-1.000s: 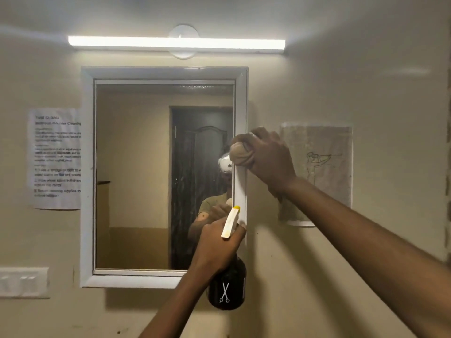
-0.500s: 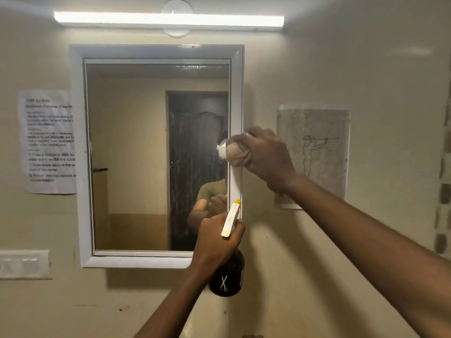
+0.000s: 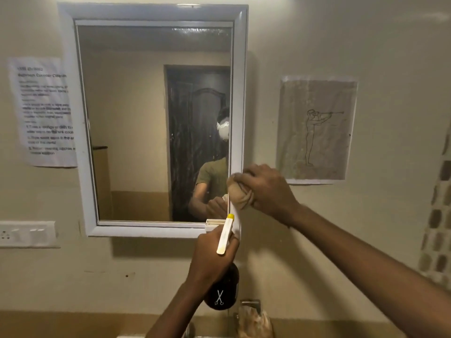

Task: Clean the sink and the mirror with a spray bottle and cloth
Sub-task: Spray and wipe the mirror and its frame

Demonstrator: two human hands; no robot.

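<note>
Right hand (image 3: 268,189): fingers curled tight round a bunched tan cloth (image 3: 240,195); the wad was pressed against the right side of the mirror frame, near its lower right corner.
Left hand (image 3: 212,254): wrapped round the neck of a spray bottle (image 3: 222,289), held upright just below the mirror's lower right corner; cream trigger head with a yellow tip pointed up toward the frame.
Spray bottle body: dark and rounded, bearing a white scissors mark; it hung below the left hand, against the wall.
Mirror (image 3: 146,118): white-framed, mounted on the wall; glass streaked near the top edge; it reflected a dark door and the person.
Printed sheet (image 3: 45,111): on the wall, touching the mirror's left edge; text too blurred to read.
Drawing (image 3: 317,130): paper with a line figure, on the wall right of the mirror.
Switch plate (image 3: 26,234): white, at the wall's left edge, below the printed sheet.
Tap (image 3: 249,303): partly seen at the bottom edge, below the bottle.
</note>
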